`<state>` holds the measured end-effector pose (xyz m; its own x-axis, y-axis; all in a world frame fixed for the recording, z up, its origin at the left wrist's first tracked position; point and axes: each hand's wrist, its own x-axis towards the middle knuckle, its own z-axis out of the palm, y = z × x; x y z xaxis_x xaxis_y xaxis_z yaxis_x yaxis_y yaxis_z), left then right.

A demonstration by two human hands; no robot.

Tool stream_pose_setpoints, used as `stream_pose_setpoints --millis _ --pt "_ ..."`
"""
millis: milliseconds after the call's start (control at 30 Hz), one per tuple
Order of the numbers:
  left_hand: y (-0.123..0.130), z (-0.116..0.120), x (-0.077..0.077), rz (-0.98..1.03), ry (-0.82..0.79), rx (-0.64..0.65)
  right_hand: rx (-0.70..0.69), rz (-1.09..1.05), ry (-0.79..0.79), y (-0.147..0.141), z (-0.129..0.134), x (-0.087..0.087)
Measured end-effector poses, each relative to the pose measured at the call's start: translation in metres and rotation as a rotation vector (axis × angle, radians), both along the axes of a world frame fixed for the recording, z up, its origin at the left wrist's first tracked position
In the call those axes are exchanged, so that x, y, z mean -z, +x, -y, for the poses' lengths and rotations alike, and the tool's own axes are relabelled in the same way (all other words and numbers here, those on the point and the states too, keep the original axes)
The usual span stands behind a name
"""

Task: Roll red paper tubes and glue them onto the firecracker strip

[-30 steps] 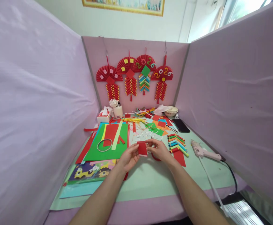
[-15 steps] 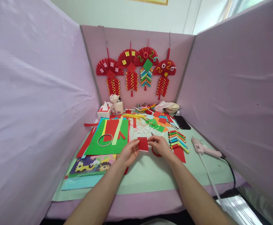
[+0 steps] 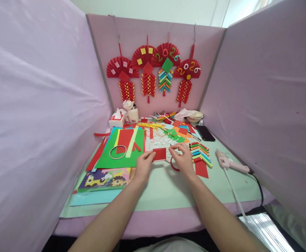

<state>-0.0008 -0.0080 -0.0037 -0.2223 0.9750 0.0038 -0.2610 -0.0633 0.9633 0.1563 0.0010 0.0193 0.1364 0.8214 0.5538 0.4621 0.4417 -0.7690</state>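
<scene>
Left hand (image 3: 143,165) grip pinching red paper square (image 3: 159,154) – right hand (image 3: 183,161) fingertips on its edge, grip unclear

On the back wall (image 3: 155,38): 4 fan hangings (image 3: 148,71). Below it: 1 glue gun (image 3: 230,163), 1 phone (image 3: 205,133), 1 bowl (image 3: 194,116), 2 hands (image 3: 143,166).

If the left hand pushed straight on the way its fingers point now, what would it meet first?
The left hand points away and slightly right, fingers at the small red paper square. Beyond that come white paper scraps, then likely the yellow strips; depth is hard to judge.
</scene>
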Motion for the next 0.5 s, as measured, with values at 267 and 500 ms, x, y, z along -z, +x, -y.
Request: stream_pose_setpoints --millis 267,500 --pt "0.005 0.002 0.005 -0.088 0.051 0.067 -0.068 0.189 -0.047 -0.023 0.017 -0.001" --pt "0.006 0.004 0.005 -0.16 0.095 0.026 -0.03 0.227 -0.051 -0.024 0.018 0.0"
